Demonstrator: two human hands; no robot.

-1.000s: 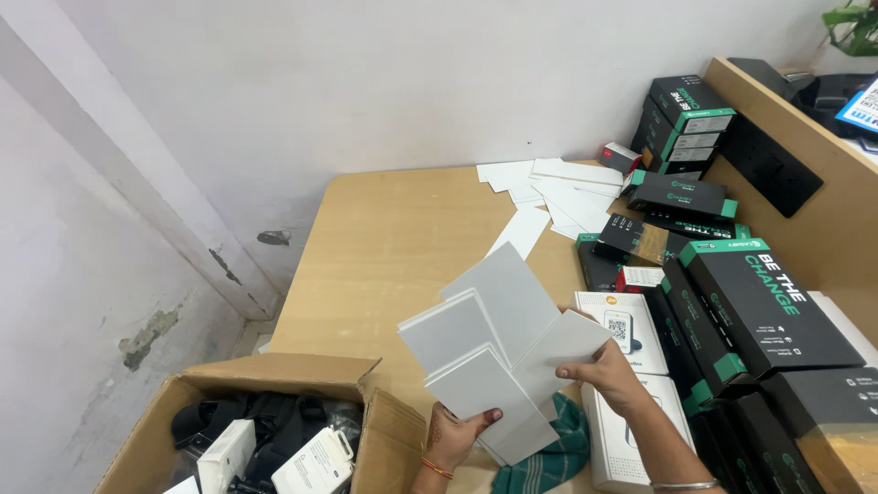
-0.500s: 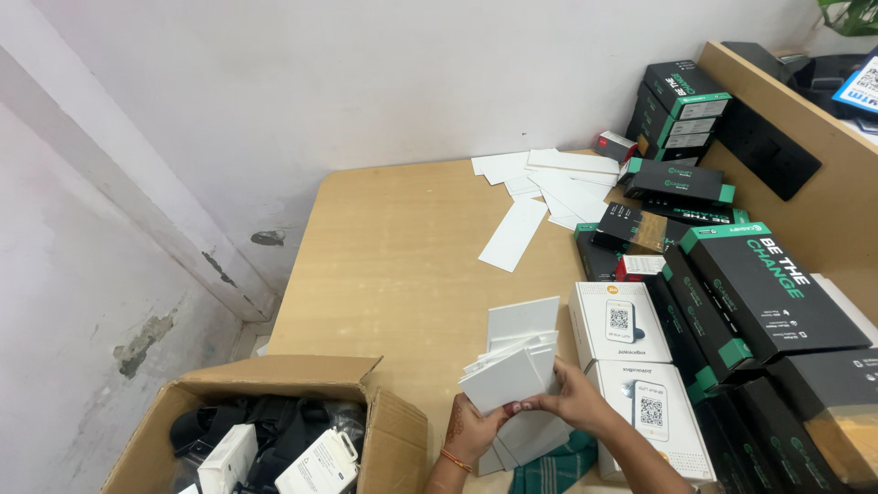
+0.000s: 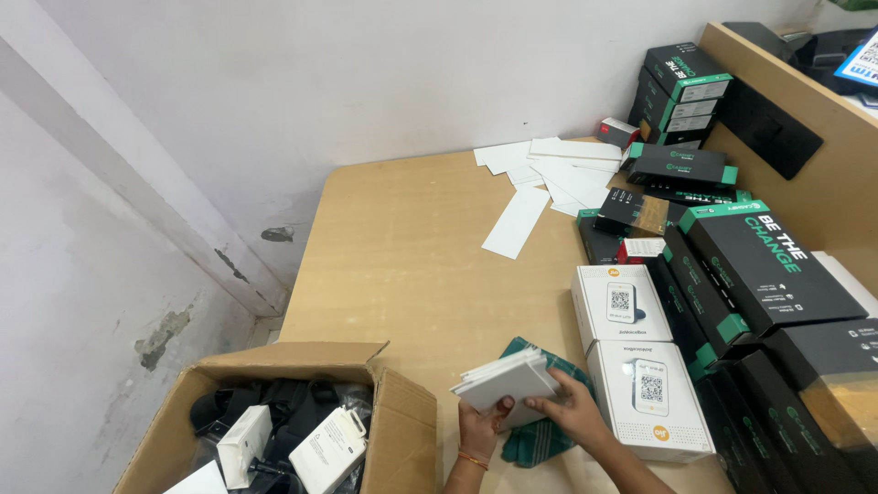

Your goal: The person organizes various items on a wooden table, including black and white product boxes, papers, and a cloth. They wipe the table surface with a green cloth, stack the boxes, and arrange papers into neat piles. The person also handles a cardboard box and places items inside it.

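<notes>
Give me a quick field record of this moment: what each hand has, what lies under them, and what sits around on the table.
left hand: grips the stack of white cards from below
right hand: on the stack's right edge
under stack: green cloth on the wooden table
right of hands: two white boxes; black-and-green boxes beyond
far side: loose white cards
lower left: open cardboard box holding dark and white items
</notes>
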